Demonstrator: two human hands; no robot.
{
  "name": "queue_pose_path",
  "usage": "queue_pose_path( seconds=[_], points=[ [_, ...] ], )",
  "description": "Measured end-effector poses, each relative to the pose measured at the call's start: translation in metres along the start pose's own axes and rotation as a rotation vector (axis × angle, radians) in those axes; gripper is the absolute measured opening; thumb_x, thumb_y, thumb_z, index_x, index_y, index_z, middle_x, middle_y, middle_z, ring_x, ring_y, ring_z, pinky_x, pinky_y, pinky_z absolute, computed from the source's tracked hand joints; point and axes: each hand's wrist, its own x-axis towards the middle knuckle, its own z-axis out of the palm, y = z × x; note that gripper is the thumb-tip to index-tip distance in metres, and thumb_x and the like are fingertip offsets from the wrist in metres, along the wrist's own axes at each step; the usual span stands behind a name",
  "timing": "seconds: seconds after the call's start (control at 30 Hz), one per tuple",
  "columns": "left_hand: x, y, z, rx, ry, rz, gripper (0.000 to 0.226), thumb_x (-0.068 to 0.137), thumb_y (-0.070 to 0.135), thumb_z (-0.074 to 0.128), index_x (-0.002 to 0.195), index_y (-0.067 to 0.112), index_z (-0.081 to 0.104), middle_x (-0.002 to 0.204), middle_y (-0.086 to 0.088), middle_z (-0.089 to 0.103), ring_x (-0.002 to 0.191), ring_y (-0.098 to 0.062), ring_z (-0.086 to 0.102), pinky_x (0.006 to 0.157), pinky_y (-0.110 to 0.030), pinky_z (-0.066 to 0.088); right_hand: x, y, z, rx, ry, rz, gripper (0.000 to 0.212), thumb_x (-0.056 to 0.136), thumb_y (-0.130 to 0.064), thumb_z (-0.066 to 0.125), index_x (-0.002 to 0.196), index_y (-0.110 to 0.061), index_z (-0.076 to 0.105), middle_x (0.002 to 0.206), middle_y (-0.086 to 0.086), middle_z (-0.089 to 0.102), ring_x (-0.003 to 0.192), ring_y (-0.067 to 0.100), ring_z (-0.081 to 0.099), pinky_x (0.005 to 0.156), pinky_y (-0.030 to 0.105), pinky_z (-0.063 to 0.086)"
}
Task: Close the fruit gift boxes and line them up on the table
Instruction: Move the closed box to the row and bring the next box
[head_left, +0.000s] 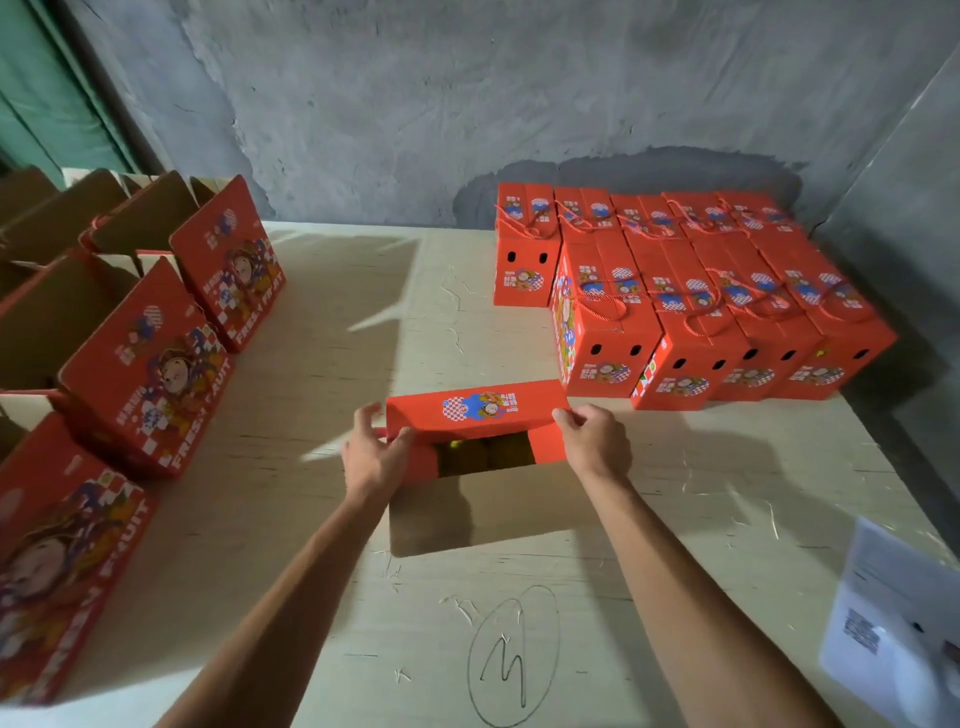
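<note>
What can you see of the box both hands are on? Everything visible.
The box being closed is red printed cardboard with a cartoon figure and a checkered blue-and-white patch on its far top flap. That flap is folded partly over; the near brown flap lies open toward the person. A dark gap shows something yellow-green inside. It sits on the pale table, just in front of the closed boxes. The left hand grips the flap's left end, the right hand its right end.

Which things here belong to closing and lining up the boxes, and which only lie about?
Job: box being closed, left hand, right hand, closed boxes in rows, open boxes.
Lying about: white paper with printed code, pencil scribble on table.
</note>
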Motion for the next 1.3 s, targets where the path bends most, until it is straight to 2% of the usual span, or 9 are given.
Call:
queue_pose_path(
  seconds=[0.17,0.27,0.43,0.53,0.67,0.77,0.87,1.1,1.3],
  points=[
    [0.036,0.026,-0.008,0.626,-0.147,0.277,0.071,0.089,0.067,0.063,0.15,0.036,0.044,0.158,-0.009,0.034,0.144,-0.032,0.031,0.114,-0.051,0.032,-0.007,0.001,-0.004,-0.207,-0.162,-0.011,0.048,0.097,-0.061,0.053,0.118,-0.018,0.062,0.111,0.007,0.07,0.103,0.033,0.067,0.082,0.038,0.052],
    [0.051,0.042,0.003,0.723,-0.319,0.354,0.061,0.088,0.07,0.061,0.136,0.033,0.058,0.145,0.001,0.057,0.134,-0.024,0.05,0.105,-0.042,0.038,-0.011,0.009,-0.009,-0.269,-0.191,0.028,0.061,0.091,-0.069,0.056,0.115,-0.014,0.062,0.114,0.01,0.069,0.105,0.033,0.066,0.079,0.036,0.048],
    [0.056,0.042,0.011,0.675,-0.396,0.332,0.072,0.083,0.074,0.065,0.138,0.029,0.056,0.137,-0.003,0.058,0.129,-0.026,0.049,0.104,-0.044,0.043,-0.015,0.026,-0.027,-0.043,-0.427,0.244,0.069,0.076,-0.081,0.065,0.093,-0.014,0.068,0.076,-0.002,0.067,0.07,0.018,0.064,0.064,0.03,0.048],
    [0.052,0.036,0.012,0.658,-0.372,0.325,0.074,0.083,0.074,0.064,0.139,0.028,0.053,0.139,-0.002,0.055,0.131,-0.026,0.043,0.104,-0.046,0.039,-0.015,0.033,-0.04,0.125,-0.577,0.331,0.059,0.071,-0.068,0.081,0.089,-0.014,0.071,0.057,-0.007,0.067,0.047,0.009,0.065,0.045,0.023,0.052],
    [0.04,0.037,0.013,0.722,-0.321,0.281,0.07,0.084,0.075,0.061,0.134,0.027,0.053,0.135,-0.002,0.056,0.126,-0.026,0.045,0.1,-0.046,0.036,-0.006,0.027,-0.046,0.271,-0.531,0.384,0.051,0.072,-0.04,0.092,0.104,-0.006,0.072,0.108,0.014,0.072,0.077,0.027,0.078,0.085,0.052,0.062],
    [0.026,0.033,0.008,0.744,-0.25,0.22,0.076,0.081,0.081,0.055,0.128,0.021,0.053,0.13,-0.008,0.058,0.124,-0.03,0.048,0.101,-0.047,0.038,0.001,0.017,-0.046,0.577,-0.371,0.448,0.027,0.085,-0.011,0.078,0.108,0.0,0.071,0.102,0.022,0.074,0.079,0.03,0.076,0.062,0.041,0.064],
    [0.012,0.033,0.003,0.783,-0.156,0.134,0.091,0.077,0.089,0.047,0.126,0.013,0.051,0.129,-0.014,0.058,0.124,-0.036,0.052,0.1,-0.046,0.042,0.001,0.004,-0.04,0.86,-0.294,0.498,0.017,0.092,-0.004,0.065,0.108,-0.002,0.069,0.095,0.019,0.076,0.078,0.029,0.076,0.061,0.036,0.061],
    [-0.011,0.046,-0.008,0.923,-0.254,0.006,0.087,0.083,0.083,0.048,0.129,0.01,0.059,0.128,-0.013,0.066,0.121,-0.031,0.062,0.091,-0.035,0.049,-0.028,-0.04,-0.003,0.663,-0.415,0.291,0.017,0.088,-0.006,0.065,0.095,-0.021,0.07,0.084,-0.003,0.077,0.074,0.014,0.07,0.053,0.019,0.05],
    [-0.041,0.031,-0.007,0.658,-0.553,-0.198,0.063,0.09,0.069,0.049,0.082,0.008,0.066,0.058,-0.007,0.072,0.056,-0.018,0.074,0.066,-0.026,0.058,-0.019,-0.068,-0.013,0.156,-0.431,-0.073,0.022,0.087,-0.009,0.053,0.1,-0.017,0.069,0.077,0.0,0.066,0.069,0.022,0.058,0.058,0.029,0.041]
  ],
)
